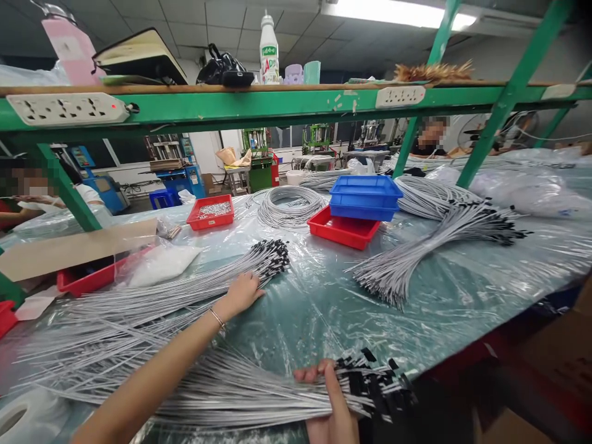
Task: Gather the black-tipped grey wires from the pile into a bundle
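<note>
My right hand (333,404) is wrapped round a thick bundle of thin grey cables (240,388) at the near edge of the table, thumb on top. Black ends (377,385) of this bundle fan out just right of the fingers. Farther back, my left hand (243,293) rests at the near side of another bundle of grey cables (185,288), fingers curled on it just below its black tips (272,256). Its fingertips are partly hidden. Loose cables (111,333) spread between the two bundles on the left.
A third cable bundle (416,246) lies at the right. Behind stand a red tray (345,229), blue bins (365,196), a red tray of small parts (210,213) and coiled cable (291,206). A green shelf frame (277,105) crosses above. People sit beyond.
</note>
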Demonstrator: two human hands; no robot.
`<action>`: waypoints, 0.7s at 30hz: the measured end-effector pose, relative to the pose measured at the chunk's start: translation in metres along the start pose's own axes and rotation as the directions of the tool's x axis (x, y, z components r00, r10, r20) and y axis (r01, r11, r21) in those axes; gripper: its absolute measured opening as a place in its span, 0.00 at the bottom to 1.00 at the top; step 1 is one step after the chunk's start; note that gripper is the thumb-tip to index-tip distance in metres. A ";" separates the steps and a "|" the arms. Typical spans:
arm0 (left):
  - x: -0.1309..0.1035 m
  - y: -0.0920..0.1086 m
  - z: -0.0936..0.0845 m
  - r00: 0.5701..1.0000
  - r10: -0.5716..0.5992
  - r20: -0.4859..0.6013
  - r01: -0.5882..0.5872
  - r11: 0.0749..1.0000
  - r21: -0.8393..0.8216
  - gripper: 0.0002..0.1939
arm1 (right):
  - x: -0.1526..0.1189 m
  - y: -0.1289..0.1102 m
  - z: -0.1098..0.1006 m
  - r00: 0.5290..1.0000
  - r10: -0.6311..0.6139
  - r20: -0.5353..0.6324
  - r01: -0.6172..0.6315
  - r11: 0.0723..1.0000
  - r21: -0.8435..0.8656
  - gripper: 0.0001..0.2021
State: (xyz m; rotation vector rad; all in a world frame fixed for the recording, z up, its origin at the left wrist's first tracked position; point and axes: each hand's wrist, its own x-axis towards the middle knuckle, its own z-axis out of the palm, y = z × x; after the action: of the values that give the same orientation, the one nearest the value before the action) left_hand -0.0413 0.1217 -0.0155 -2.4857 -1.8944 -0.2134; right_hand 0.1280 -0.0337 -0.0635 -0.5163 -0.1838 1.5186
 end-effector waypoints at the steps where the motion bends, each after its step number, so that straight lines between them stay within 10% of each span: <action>1: 0.001 -0.002 0.002 1.000 0.021 0.023 -0.020 1.000 -0.017 0.09 | 0.000 0.000 0.000 0.999 -0.003 0.044 0.003 1.000 0.001 0.13; 8: -0.049 0.031 -0.031 0.906 0.363 0.216 -0.249 0.873 -0.420 0.14 | 0.002 -0.002 0.001 0.997 -0.018 0.078 0.016 0.999 0.036 0.11; 17: -0.068 0.056 -0.023 0.978 0.203 0.055 -0.118 0.743 -0.659 0.15 | -0.001 -0.003 0.002 1.000 -0.002 0.027 0.003 1.000 -0.022 0.15; 21: -0.093 0.083 -0.035 0.939 0.331 0.096 -0.199 0.749 -0.632 0.13 | 0.004 -0.003 -0.009 0.998 0.014 0.065 -0.011 0.999 -0.039 0.14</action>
State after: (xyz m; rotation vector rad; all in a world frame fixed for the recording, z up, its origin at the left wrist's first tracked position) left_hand 0.0106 0.0066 0.0148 -3.2864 -1.6878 -0.7032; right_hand 0.1345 -0.0313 -0.0708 -0.4997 -0.2615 1.5476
